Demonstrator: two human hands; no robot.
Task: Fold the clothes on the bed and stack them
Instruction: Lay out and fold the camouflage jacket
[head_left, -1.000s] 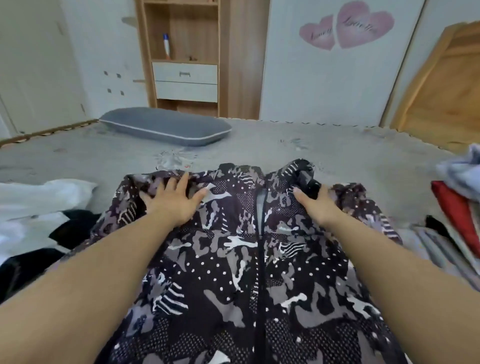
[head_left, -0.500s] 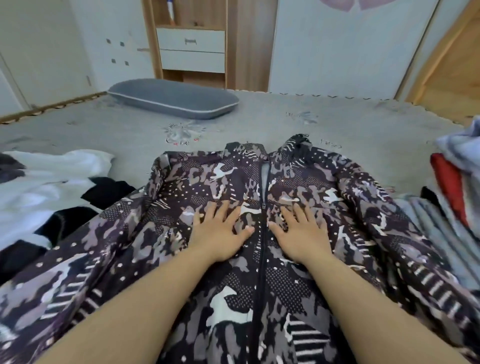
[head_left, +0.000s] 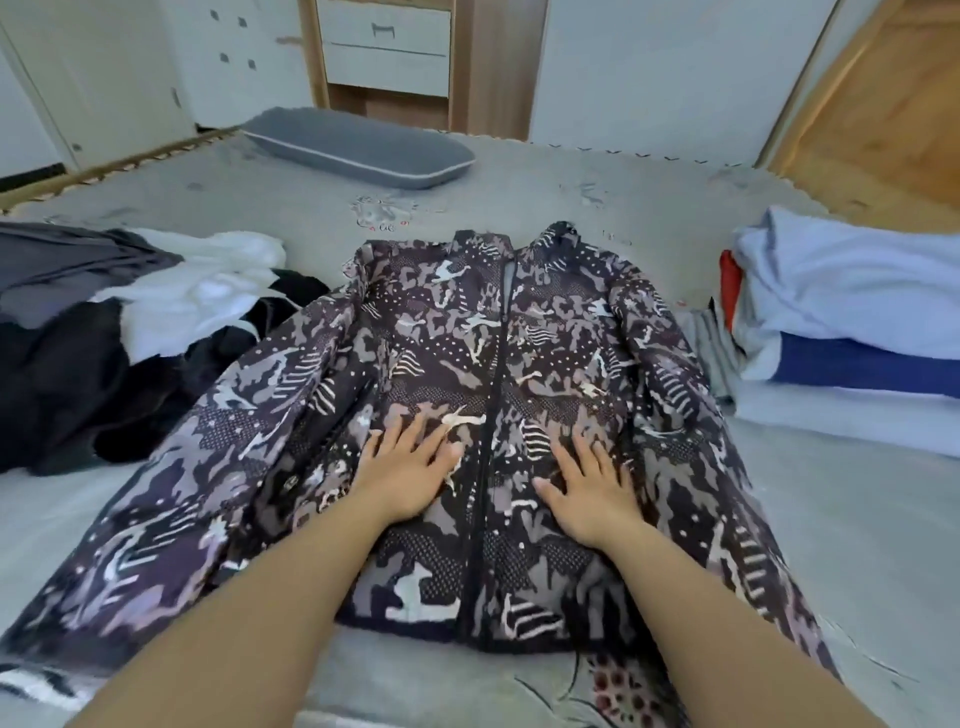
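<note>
A dark patterned zip jacket (head_left: 498, 332) lies spread front-up on the grey bed (head_left: 597, 208), collar away from me, sleeves stretched out to both sides. My left hand (head_left: 410, 465) presses flat on the jacket just left of the zip, fingers straight. Flat on the cloth right of the zip lies my right hand (head_left: 587, 486). A heap of loose black, white and grey clothes (head_left: 130, 322) sits to the left. A stack of folded clothes (head_left: 852, 322), light blue on top, stands at the right.
A grey pillow (head_left: 358, 145) lies at the far side of the bed. Behind it stand a wooden shelf unit with white drawers (head_left: 387, 52) and white wardrobe doors. A wooden board (head_left: 893, 114) leans at the back right.
Both hands have slid down the jacket front from the shoulders towards the waist, flattening it. The view has tilted down and the whole jacket with its hem now shows.
</note>
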